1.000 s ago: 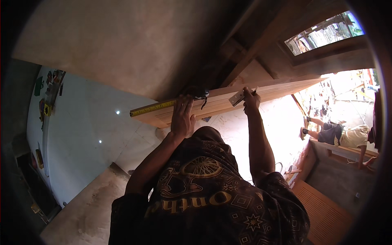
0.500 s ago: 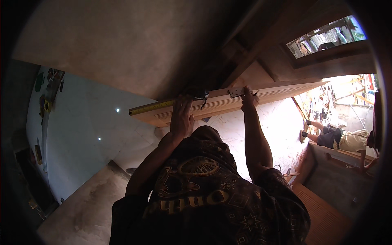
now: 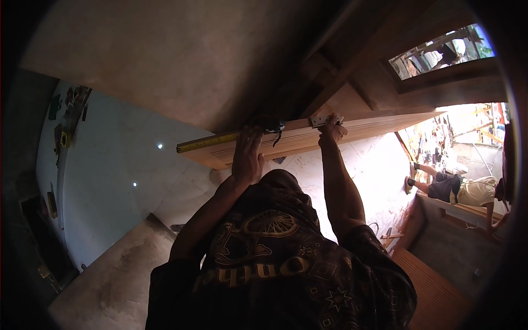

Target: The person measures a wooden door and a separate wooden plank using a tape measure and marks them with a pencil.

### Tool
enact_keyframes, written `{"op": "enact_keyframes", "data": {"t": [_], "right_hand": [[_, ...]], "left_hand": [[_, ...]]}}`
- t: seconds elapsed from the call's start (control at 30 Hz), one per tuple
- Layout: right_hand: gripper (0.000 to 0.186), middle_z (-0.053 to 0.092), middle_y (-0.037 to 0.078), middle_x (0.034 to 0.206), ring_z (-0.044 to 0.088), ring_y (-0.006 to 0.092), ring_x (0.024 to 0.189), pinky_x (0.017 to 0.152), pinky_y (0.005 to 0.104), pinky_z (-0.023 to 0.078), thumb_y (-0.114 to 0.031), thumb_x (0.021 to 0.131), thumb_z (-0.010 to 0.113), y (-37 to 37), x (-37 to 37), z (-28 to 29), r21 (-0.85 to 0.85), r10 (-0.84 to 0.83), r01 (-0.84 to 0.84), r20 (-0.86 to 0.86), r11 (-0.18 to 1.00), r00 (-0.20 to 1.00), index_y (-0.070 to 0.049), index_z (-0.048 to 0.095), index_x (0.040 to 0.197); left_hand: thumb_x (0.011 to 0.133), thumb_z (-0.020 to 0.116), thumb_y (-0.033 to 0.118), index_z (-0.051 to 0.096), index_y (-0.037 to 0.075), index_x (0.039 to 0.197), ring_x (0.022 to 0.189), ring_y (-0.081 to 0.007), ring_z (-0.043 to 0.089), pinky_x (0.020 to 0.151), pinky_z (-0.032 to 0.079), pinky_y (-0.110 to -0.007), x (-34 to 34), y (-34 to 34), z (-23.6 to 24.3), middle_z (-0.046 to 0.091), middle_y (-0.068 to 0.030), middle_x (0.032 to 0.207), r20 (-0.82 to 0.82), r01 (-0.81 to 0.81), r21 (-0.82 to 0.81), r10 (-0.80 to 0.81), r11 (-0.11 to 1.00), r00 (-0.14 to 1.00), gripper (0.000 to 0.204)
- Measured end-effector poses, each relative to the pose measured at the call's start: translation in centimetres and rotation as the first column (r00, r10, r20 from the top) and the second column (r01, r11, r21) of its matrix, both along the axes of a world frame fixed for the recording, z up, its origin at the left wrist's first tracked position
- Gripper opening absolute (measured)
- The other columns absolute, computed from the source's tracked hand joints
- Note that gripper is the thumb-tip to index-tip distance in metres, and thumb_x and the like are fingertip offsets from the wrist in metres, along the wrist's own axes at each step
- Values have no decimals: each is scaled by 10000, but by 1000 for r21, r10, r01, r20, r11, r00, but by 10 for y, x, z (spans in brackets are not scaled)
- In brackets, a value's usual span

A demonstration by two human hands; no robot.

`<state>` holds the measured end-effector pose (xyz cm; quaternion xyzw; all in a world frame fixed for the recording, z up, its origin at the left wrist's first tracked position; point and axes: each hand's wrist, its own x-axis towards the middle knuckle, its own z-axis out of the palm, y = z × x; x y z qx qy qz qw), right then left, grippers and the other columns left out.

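Far left, a pale blue wall point(image 3: 110, 181) carries a few small tools point(image 3: 69, 113) hung in shadow, too dim to make out. Moving right, a yellow tape measure blade point(image 3: 206, 142) runs along the upper edge of a long wooden panel point(image 3: 286, 144), a light, ribbed board with parallel grooves along its length, held up level and slanting a little upward to the right. The blade ends at the dark tape case point(image 3: 269, 125), with a short strap dangling from it. The left hand point(image 3: 247, 159) lies flat against the panel face just below that case, fingers spread and pointing up; its grip is open, pressing rather than clasping. Further right, the right hand point(image 3: 331, 131) reaches the panel's top edge, its grip closed on a small pale metal hinge point(image 3: 322, 119) set against the wood. Both forearms rise from a dark patterned shirt point(image 3: 275, 269). At far right, beyond the bright doorway, another person point(image 3: 462, 190) leans low over a bench point(image 3: 467, 210)
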<state>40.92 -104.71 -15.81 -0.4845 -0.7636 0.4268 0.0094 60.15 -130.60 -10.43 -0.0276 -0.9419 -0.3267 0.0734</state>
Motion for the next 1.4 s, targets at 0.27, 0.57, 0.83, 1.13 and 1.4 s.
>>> {"op": "enact_keyframes", "data": {"t": [0.27,0.57,0.83,1.13,1.4], "right_hand": [[833,701,143,802,696,253,577,378,335,393,-806,856,678,22,15,0,-274,-10,-54,-226,960,974,28,663,873],[476,629,80,853,582,188,606,536,316,493,-471,1076,582,27,60,74,-428,8,-306,-571,850,821,-1,652,1077],[194,718,91,874,723,178,836,759,327,594,-215,1050,667,-93,78,137,-345,493,-897,-751,275,440,-21,672,1036],[196,745,38,913,687,103,866,795,294,574,-63,848,793,-176,89,84,-27,854,-999,-519,-46,-26,-32,721,1028],[202,755,65,898,701,118,861,810,306,572,-114,812,809,-206,96,75,23,898,-998,-436,-61,-65,-49,754,995]], "left_hand": [[788,759,34,415,-22,1545,1511,-466,344,1280,276,-561,-2,4,0,435,-244,1576,-14,-1,-24,0,1000,1000,834],[834,747,127,341,-73,1566,1542,-460,286,1302,219,-550,6,0,7,343,-265,1628,101,39,-132,-26,990,995,861],[814,785,129,349,-90,1557,1540,-462,289,1297,249,-537,5,7,9,363,-276,1608,36,12,-39,-10,999,999,889],[898,743,244,590,-57,1384,1404,-402,471,1182,379,-518,15,18,-32,528,-250,1466,116,62,-398,-17,915,993,592],[954,599,285,782,44,1099,1132,-294,645,979,484,-456,22,20,-47,738,-135,1145,-14,72,-631,-105,773,994,335]]}}
